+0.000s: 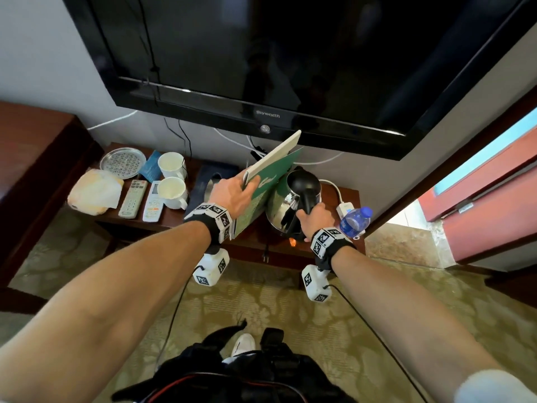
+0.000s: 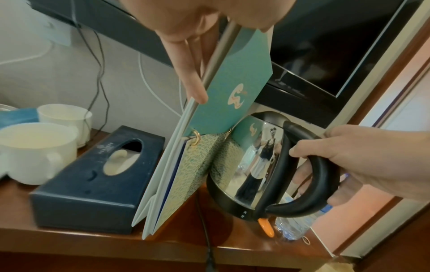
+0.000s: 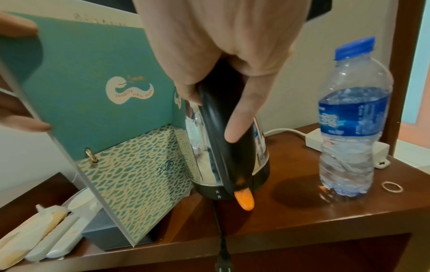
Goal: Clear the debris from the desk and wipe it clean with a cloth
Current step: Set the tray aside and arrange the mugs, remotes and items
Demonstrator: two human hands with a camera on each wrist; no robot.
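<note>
While both hands are occupied above the dark reddish-brown wooden desk (image 1: pixel 174 221), the relation that matters is how close the two held things stand: the green card desk calendar with gold ring binding (image 2: pixel 223 95) hangs tilted from the left hand (image 1: pixel 232 193), its long axis running steeply from the fingers down to the desktop, with its patterned lower leaf just beside, perhaps touching, the mirror-bright steel electric kettle with a black plastic handle (image 3: pixel 223 139). The right hand (image 1: pixel 315 215) is wrapped around that handle from behind, fingers curled through the loop, so the kettle lies straight ahead of its palm and upright. Thumb and fingers of the left hand pinch the calendar's top edge. A black cord trails from the kettle's base over the front edge, which I judge could snag on lifting. To the right stands a clear ribbed plastic water bottle with a blue cap (image 3: pixel 353 117); to the left sit a navy rectangular tissue box (image 2: pixel 93 180) and two glossy white ceramic mugs (image 1: pixel 171 184). No wiping cloth is clearly visible.
</note>
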